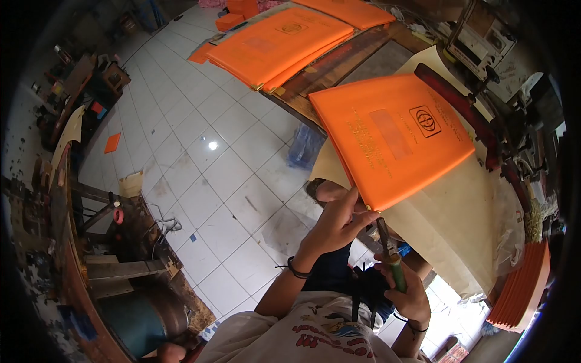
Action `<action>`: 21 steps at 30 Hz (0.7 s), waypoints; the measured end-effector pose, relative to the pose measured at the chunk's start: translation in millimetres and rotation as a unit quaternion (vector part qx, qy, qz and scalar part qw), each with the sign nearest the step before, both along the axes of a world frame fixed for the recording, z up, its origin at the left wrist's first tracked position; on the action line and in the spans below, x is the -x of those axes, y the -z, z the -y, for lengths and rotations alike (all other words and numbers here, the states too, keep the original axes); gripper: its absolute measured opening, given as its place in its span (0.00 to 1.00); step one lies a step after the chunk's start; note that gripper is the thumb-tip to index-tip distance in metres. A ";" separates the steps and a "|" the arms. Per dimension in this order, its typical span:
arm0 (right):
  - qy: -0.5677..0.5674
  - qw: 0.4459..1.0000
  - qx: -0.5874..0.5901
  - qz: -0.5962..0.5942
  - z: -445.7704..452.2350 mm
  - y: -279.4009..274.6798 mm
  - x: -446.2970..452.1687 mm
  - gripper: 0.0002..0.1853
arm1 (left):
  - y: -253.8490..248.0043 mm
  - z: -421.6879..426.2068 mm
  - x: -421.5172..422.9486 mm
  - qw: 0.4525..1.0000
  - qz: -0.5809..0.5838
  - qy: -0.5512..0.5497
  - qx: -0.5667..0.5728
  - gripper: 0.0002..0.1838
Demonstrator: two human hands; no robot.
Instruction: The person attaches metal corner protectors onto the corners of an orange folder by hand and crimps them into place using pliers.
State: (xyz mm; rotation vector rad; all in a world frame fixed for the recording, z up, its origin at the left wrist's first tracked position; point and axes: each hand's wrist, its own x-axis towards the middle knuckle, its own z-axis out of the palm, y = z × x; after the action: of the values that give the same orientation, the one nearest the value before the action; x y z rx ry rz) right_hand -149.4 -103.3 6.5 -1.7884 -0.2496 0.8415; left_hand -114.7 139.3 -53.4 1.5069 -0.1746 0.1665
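Note:
An orange folder (399,136) with a round emblem and printed lettering lies tilted on the work surface, its near corner over the edge. My left hand (339,225) pinches that corner between thumb and fingers, beside a small gold-coloured corner piece (368,208). Closed around green-handled pliers (396,273), my right hand (413,294) is just below and right of the corner. The dark jaws of the pliers reach up close to the corner; whether they grip it I cannot tell.
More orange folders (281,42) are stacked along the bench at the back. Brown paper (448,236) spreads under the folder to the right. An orange stack (521,289) stands at the far right. A wooden stool-like frame (130,269) is at lower left on the tiled floor (209,175).

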 end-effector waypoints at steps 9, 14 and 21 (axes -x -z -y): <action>0.063 0.998 -0.025 -0.018 8.8 0.2 11.3 0.37 | 8.4 39.0 0.8 0.972 0.130 -0.191 0.034 0.28; 0.083 0.995 -0.047 -0.030 9.0 -2.0 12.2 0.37 | 11.7 39.6 3.5 0.965 0.116 -0.223 -0.079 0.26; 0.081 0.994 -0.061 -0.036 17.0 5.8 9.5 0.23 | 13.6 31.2 -0.3 0.940 0.133 -0.248 -0.191 0.22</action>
State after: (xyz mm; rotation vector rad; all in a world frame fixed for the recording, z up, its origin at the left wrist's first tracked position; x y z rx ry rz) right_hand -158.9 -120.3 0.6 -1.6367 -0.1056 0.7568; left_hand -114.4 108.1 -66.9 1.8933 -0.0375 0.7822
